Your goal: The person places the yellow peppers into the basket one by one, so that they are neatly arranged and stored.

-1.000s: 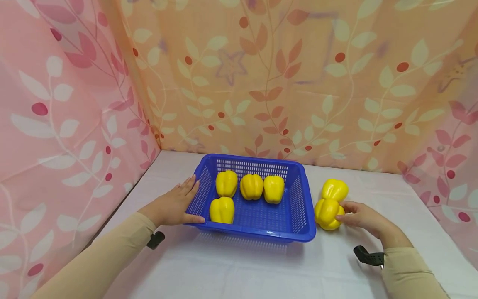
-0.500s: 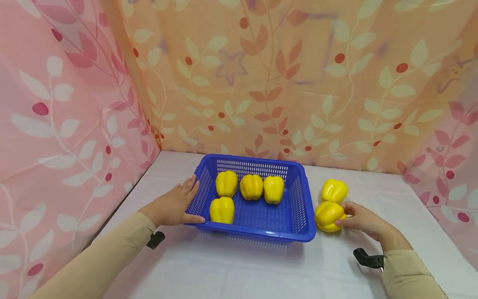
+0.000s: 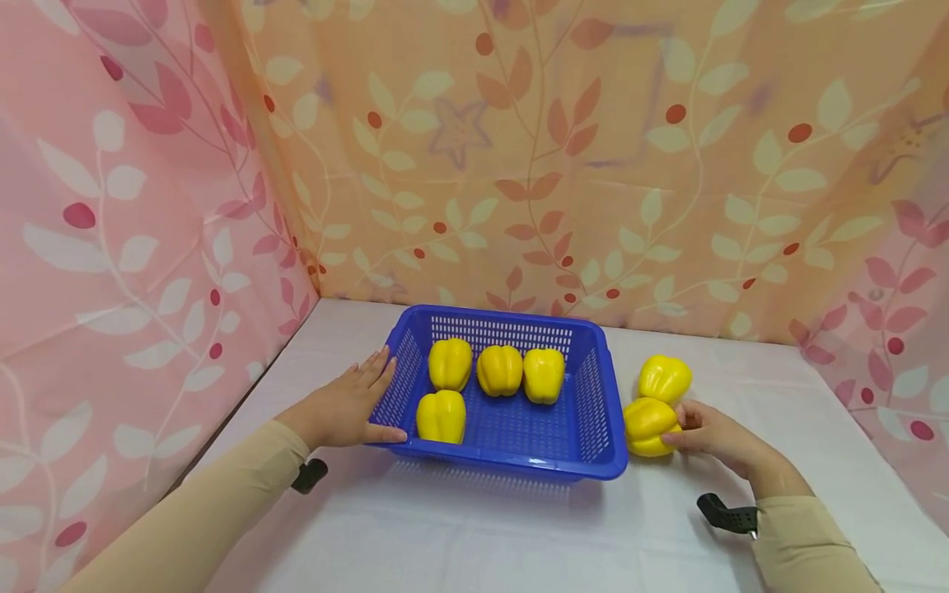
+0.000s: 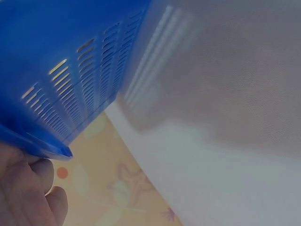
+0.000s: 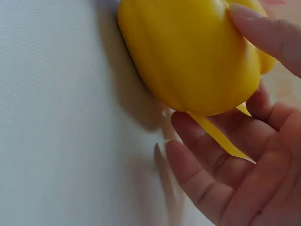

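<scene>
A blue plastic basket holds several yellow bell peppers, among them one bell pepper at its front left. My left hand rests on the basket's left rim, fingers spread and straight, thumb along the front rim. To the right of the basket, my right hand holds a yellow bell pepper between thumb and fingers. In the right wrist view the thumb lies on one side of this bell pepper and the fingertips sit at its lower end. Another yellow bell pepper lies just behind it.
The basket stands on a white-covered table. A patterned orange curtain hangs along the back, with pink patterned cloth at the left and more at the right. Inside the basket, three bell peppers stand along the back.
The bell pepper in my right hand has turned and tilted, and the hand has shifted slightly left with it. My left hand and the basket have stayed in place.
</scene>
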Motion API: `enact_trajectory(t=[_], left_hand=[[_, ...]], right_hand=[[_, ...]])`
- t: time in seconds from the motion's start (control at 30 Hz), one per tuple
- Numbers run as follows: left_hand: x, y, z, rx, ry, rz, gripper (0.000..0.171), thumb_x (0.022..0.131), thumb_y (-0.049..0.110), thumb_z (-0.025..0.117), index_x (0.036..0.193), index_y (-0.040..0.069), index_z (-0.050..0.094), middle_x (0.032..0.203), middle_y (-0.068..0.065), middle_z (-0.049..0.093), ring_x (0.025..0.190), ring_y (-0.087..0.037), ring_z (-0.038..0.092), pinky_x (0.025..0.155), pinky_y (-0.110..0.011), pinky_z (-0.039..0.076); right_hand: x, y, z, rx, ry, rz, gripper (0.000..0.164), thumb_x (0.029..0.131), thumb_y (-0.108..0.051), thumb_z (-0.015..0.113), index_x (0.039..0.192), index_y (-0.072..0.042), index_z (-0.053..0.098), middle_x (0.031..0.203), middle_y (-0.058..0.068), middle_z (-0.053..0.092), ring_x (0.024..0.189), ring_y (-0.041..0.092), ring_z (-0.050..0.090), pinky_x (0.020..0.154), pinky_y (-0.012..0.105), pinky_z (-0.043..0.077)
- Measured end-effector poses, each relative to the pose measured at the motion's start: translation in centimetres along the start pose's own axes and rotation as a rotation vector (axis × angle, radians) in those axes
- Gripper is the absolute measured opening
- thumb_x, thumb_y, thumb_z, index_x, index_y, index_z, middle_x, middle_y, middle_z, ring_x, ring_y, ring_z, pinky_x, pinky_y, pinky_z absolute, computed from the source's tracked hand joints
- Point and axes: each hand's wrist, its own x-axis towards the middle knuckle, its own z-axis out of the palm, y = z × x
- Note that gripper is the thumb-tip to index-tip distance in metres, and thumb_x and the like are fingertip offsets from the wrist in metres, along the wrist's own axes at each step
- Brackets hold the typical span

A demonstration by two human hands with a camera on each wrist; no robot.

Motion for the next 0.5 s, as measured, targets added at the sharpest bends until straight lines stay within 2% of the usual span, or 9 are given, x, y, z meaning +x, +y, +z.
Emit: enact_trajectory(t=[0.2, 0.37, 0.5], left_hand=[[0.0, 0.0, -0.1, -0.005, -0.007, 0.000, 0.115, 0.068, 0.082, 0.039, 0.146, 0.003, 0.011, 0.152, -0.017, -0.001, 0.139, -0.032, 0.001, 0.110, -0.051, 0.012], [0.0, 0.0, -0.1, -0.004, -0.009, -0.004, 0.112, 0.070, 0.080, 0.043, 0.146, 0.003, 0.010, 0.152, -0.016, -0.001, 0.140, -0.031, 0.001, 0.110, -0.051, 0.012], [0.0, 0.0, 0.0, -0.003, -0.014, -0.009, 0.115, 0.068, 0.083, 0.039, 0.146, 0.004, 0.010, 0.153, -0.016, -0.001, 0.140, -0.031, 0.000, 0.110, -0.050, 0.011]], right_hand=[[0.5, 0.1, 0.5, 0.048, 0.028, 0.032, 0.050, 0.084, -0.027, 0.066, 0.113, 0.002, 0.038, 0.105, 0.013, 0.054, 0.089, 0.023, 0.055, 0.080, 0.035, 0.051], [1.0, 0.2, 0.9, 0.045, 0.008, 0.049, 0.047, 0.090, -0.035, 0.056, 0.112, 0.005, 0.044, 0.098, 0.010, 0.055, 0.088, 0.024, 0.054, 0.077, 0.034, 0.051], [1.4, -0.2, 1.3, 0.013, 0.040, 0.085, 0.050, 0.089, -0.041, 0.056, 0.110, 0.004, 0.052, 0.093, 0.007, 0.058, 0.084, 0.022, 0.055, 0.074, 0.032, 0.051]])
